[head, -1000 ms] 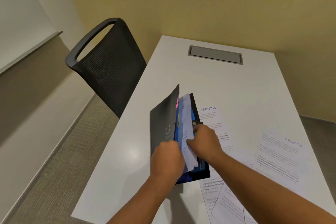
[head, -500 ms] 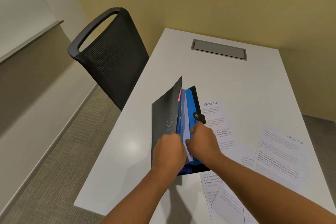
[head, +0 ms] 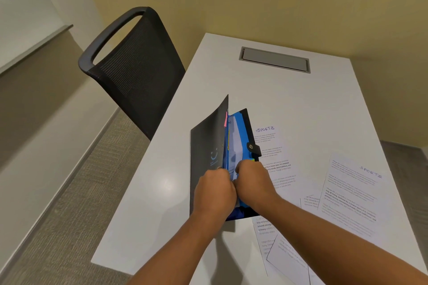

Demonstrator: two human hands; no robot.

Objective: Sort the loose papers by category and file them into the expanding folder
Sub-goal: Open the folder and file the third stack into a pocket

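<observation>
A black expanding folder (head: 206, 146) with blue inner pockets stands open on its spine at the middle of the white table (head: 266, 95). My left hand (head: 214, 192) grips its near edge by the front cover. My right hand (head: 253, 180) grips the blue dividers and a white sheet (head: 236, 139) sunk between them. Colored tabs show along the pocket tops. Loose printed papers lie flat to the right: one headed "SPORTS" (head: 273, 146) beside the folder, another "SPORTS" sheet (head: 352, 192) farther right, and more sheets (head: 284, 252) near the front edge.
A black mesh chair (head: 132, 71) stands at the table's left side. A grey cable hatch (head: 274, 59) is set into the far end of the table. Yellow walls close in behind, and carpet lies to the left.
The white sheet, which stuck out above the folder one second ago, has gone down into a blue pocket. Both hands stayed at the folder's near edge.
</observation>
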